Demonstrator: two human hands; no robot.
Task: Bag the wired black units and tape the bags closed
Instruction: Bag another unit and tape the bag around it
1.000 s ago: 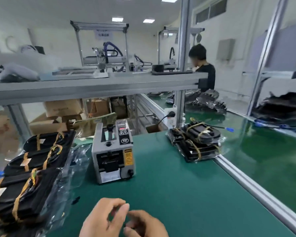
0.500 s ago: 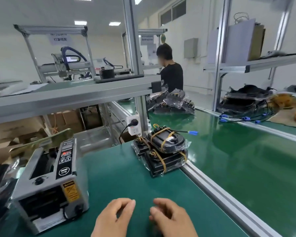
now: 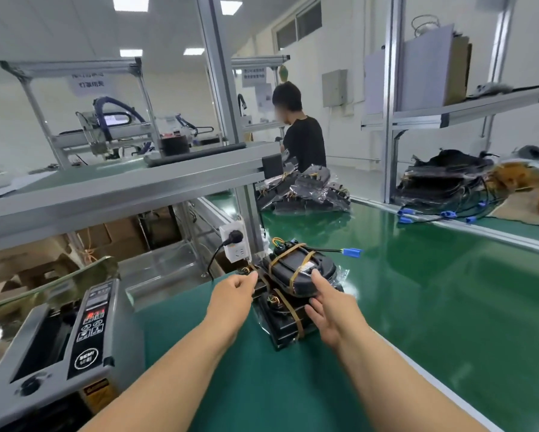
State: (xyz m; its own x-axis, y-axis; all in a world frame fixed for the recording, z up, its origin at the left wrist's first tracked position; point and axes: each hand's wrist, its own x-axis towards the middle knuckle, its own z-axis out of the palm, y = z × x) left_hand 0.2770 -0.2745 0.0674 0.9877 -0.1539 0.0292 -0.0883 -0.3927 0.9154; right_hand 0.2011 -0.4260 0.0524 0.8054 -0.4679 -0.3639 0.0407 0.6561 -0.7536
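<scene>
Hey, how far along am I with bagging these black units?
Done, it seems: a small stack of black units in clear plastic with tan bands sits beside the belt, and another bagged pile lies farther along it. In hand: the left hand and right hand reach that stack; neither clearly grips yet. Left: the loose pile with blue plugs at the far right looks unbagged.

Open mat (image 3: 277, 385) between dispenser (image 3: 68, 347) and stack (image 3: 293, 275) — post (image 3: 251, 213) and socket (image 3: 235, 244) crowding just behind, bare belt (image 3: 449, 307) off right.
</scene>
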